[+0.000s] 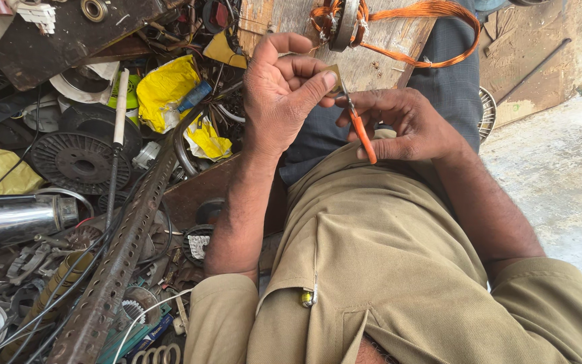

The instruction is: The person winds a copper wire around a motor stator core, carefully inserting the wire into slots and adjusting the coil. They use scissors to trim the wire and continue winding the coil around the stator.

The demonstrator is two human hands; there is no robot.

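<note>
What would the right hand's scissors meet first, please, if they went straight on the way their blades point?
Probably the small tan card pinched in the left hand; the scissors in the right hand point up at it.

A cluttered repair workshop: at the left of the frame lie heaps of metal parts, a black wire spool, a perforated steel bar and a chrome cylinder; top centre, a copper-wound motor stator rests on a wooden board
</note>
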